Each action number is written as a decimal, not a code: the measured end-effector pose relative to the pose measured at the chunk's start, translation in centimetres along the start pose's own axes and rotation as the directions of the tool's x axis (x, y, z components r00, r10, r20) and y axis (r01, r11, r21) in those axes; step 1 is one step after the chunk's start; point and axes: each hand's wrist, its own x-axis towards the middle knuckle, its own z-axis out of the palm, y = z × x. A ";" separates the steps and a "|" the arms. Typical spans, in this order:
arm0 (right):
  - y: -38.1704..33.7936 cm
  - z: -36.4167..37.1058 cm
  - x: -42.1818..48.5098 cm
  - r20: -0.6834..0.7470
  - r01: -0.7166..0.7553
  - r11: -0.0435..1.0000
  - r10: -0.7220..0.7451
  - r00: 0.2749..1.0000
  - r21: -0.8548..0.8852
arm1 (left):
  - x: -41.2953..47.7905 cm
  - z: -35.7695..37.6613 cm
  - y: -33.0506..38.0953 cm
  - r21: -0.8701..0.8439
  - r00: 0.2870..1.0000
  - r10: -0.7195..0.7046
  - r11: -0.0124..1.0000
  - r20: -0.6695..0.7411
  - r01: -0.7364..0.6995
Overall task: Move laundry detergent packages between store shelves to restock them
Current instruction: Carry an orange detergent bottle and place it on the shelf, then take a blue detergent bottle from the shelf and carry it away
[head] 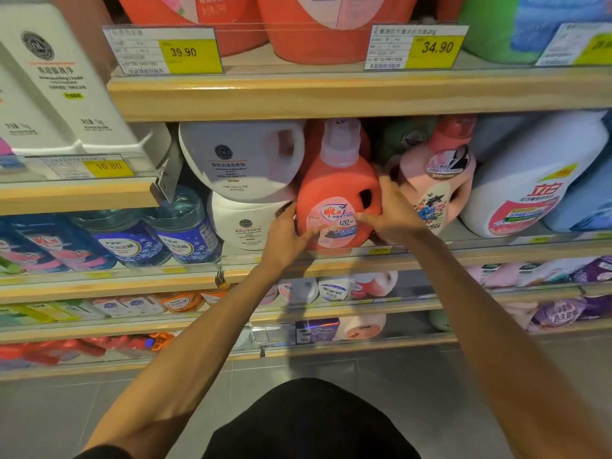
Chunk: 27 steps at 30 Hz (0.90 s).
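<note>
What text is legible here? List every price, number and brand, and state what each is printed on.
"39.90": left price tag, on the upper shelf.
"34.90": right price tag, same shelf.
"10.80": lower price tag, on the side shelf.
"120": label of the orange-red bottle gripped by the left hand and right hand.
"立白": white bottle, far right.
All other print is too small or blurred to read.

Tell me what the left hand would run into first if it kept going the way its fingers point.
The orange-red plastic detergent bottle with the pale cap. The left hand seems to grip its lower left side, aimed up and right at its label; nothing lies between them.
</note>
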 end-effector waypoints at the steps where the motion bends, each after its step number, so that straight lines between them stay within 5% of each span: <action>1: 0.0 -0.2 -0.4 0.009 0.004 1.000 -0.004 1.000 -0.017 | -0.4 -0.3 0.3 0.026 1.000 0.015 1.000 0.007 -0.015; 11: 0.1 -3.1 -10.3 -0.018 0.108 0.991 -0.110 0.994 -0.075 | -7.9 -3.7 7.1 0.242 0.992 0.083 0.965 0.099 -0.104; 15: 1.0 -4.8 -17.0 0.070 0.029 0.987 -0.018 0.997 -0.158 | -13.6 -4.1 9.6 0.309 0.989 0.066 0.945 0.135 -0.105; 27: 6.5 -8.8 -32.2 0.013 -0.075 0.974 0.080 0.997 -0.214 | -25.8 0.3 15.8 0.371 0.950 0.156 0.894 0.269 -0.252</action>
